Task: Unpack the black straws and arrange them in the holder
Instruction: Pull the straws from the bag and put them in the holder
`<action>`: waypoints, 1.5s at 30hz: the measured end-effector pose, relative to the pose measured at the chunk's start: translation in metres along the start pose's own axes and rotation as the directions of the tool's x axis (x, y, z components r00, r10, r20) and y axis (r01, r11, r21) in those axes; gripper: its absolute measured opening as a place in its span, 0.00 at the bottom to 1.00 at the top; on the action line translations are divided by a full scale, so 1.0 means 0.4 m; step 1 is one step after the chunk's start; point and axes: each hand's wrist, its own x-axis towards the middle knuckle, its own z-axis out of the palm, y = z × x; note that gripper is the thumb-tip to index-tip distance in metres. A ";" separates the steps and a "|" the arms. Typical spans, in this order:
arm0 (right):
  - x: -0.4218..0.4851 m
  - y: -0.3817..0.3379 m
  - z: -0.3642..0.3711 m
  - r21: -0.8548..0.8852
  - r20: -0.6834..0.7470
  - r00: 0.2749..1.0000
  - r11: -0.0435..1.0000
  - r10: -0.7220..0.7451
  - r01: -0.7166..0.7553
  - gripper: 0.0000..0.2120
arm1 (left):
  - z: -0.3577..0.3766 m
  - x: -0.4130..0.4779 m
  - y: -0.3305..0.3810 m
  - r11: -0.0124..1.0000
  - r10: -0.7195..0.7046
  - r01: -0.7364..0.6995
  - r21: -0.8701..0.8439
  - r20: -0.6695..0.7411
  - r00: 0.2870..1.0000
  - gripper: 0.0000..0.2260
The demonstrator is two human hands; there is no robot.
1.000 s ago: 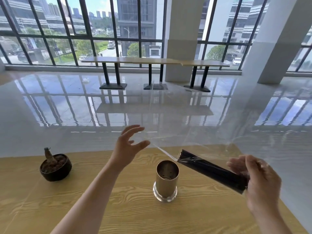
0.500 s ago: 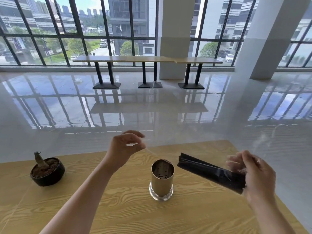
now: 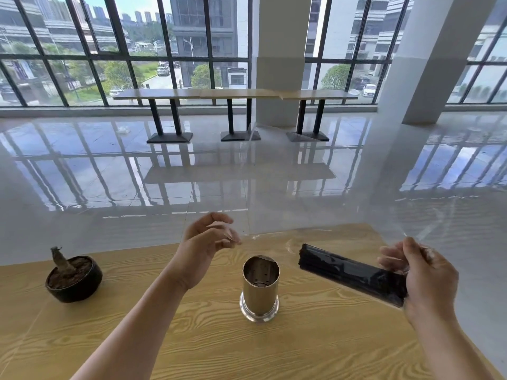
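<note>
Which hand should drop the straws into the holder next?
Right. The right hand already grips the straw bundle beside the holder; the left hand pinches only clear wrap.

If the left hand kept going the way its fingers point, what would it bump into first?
Probably the clear plastic wrap it pinches, then the bundle of black straws in the right hand. The left hand points right, seemingly above the holder, though depth is unclear.
</note>
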 end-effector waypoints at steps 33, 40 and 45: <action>0.005 0.002 -0.042 -0.080 0.079 0.997 0.996 -0.018 0.024 0.12 | 0.016 0.062 0.033 0.969 -0.086 0.042 0.245 0.174 0.981 0.09; 0.005 -0.011 -0.073 -0.118 0.136 0.987 0.987 -0.091 0.107 0.12 | 0.013 0.069 -0.009 0.971 -0.239 0.240 0.006 0.089 0.967 0.07; 0.012 -0.008 -0.087 -0.131 0.151 0.982 0.982 -0.113 0.133 0.11 | 0.018 0.070 -0.055 0.986 -0.153 0.162 0.039 -0.175 0.973 0.07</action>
